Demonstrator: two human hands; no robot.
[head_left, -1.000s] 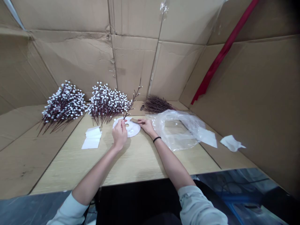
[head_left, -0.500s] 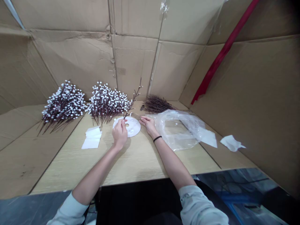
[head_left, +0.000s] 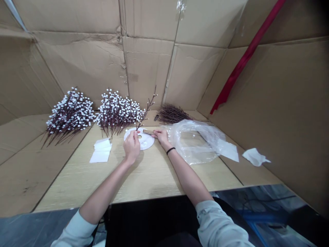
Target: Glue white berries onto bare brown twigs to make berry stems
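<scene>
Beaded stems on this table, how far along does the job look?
Done, it seems: two heaped piles of white-beaded stems. In hand: one stem held by the left hand over a white disc, right hand beside it. Still left: a smaller bundle of bare twigs.

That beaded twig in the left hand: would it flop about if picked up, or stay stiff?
It probably stays fairly stiff: the twig stands up from the left hand without drooping. Being so thin, it likely feels light, and its tiny white beads might knock off if handled roughly.
</scene>
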